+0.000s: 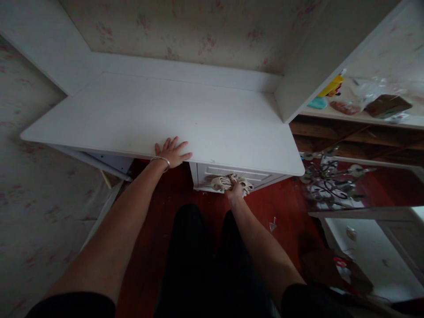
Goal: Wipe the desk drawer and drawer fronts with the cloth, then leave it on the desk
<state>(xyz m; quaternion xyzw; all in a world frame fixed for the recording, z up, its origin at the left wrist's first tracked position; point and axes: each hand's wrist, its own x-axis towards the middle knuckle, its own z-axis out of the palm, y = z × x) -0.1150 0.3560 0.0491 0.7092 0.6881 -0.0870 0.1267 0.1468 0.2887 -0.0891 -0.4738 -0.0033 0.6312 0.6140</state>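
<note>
Beige cloth [232, 182] in right hand [236, 189] against white drawer front [238, 173].

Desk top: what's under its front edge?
Under the desk top: a white drawer front, the right hand pressing a cloth on it, red floor. Left hand rests flat on top. Drawer contents hidden.
</note>
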